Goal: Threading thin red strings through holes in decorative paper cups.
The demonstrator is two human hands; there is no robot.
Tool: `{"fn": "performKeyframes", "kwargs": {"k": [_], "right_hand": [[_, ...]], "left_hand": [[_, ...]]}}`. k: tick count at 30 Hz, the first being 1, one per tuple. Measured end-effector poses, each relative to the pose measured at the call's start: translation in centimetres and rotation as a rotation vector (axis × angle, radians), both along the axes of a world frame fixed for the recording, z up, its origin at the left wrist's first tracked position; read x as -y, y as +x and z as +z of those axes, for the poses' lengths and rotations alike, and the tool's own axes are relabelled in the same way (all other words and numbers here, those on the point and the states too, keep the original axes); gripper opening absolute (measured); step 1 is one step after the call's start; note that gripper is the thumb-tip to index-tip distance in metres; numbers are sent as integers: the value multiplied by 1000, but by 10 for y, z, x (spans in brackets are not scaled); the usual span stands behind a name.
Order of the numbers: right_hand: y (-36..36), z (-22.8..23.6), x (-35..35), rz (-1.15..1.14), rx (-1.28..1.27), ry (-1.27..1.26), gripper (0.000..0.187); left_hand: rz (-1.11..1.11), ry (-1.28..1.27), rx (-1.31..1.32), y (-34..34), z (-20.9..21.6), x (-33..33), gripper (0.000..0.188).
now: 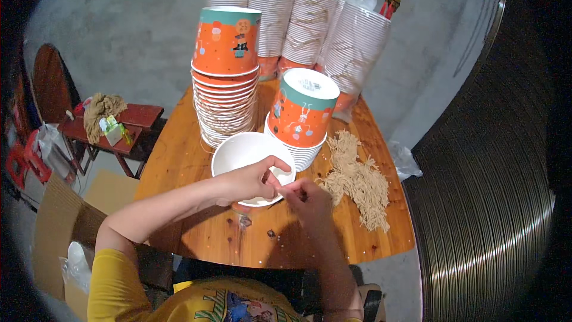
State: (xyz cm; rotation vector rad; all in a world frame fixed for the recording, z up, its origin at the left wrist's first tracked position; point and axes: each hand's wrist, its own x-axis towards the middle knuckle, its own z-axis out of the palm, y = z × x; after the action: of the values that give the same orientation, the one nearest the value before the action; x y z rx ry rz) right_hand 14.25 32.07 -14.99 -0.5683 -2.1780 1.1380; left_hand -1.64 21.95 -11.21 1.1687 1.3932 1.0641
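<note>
- nearest me, seen from my remote post: the left hand (255, 180) reaches in from 8 o'clock, finger and thumb drawn narrow; the right hand (307, 200) comes from 5 o'clock, fingertips pinched. they meet by the bowl's rim, so i judge it fine two-handed work; i cannot tell what, if anything, is gripped.
- the bowl (238, 150), white inside, sits on the wooden table (217, 244) just behind the fingers, mouth toward me, presumably so its rim is easy to reach. i see no writing inside.
- at the bowl's 3 o'clock, a loose heap of tan string (360, 185) lies near the right hand, probably for easy picking.
- at 1 o'clock, a shorter orange stack (304, 122) is nested base-up, likely for steadiness; small print marks its white base, too fine for me to read.
- near 12, a taller stack (226, 45) is also inverted, with cartoon figures on orange and strands hanging about its lower rims.
- beyond, near 1 o'clock, wrapped stacks (310, 24) stand in clear plastic, perhaps to keep them clean.
</note>
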Motion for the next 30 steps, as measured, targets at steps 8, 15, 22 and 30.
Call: {"fn": "performKeyframes", "kwargs": {"k": [8, 15, 22, 30], "right_hand": [[-1, 7, -1, 44, 13, 20, 13], [-3, 6, -2, 73, 10, -90, 13], [-3, 3, -4, 64, -7, -172, 17], [-3, -2, -3, 115, -36, -227, 14]], "left_hand": [[-87, -84, -47, -13, -5, -7, 60], [-165, -93, 95, -14, -3, -10, 60], [-75, 158, -333, -8, 2, -1, 59], [99, 567, -787, 16, 9, 7, 56]]}}
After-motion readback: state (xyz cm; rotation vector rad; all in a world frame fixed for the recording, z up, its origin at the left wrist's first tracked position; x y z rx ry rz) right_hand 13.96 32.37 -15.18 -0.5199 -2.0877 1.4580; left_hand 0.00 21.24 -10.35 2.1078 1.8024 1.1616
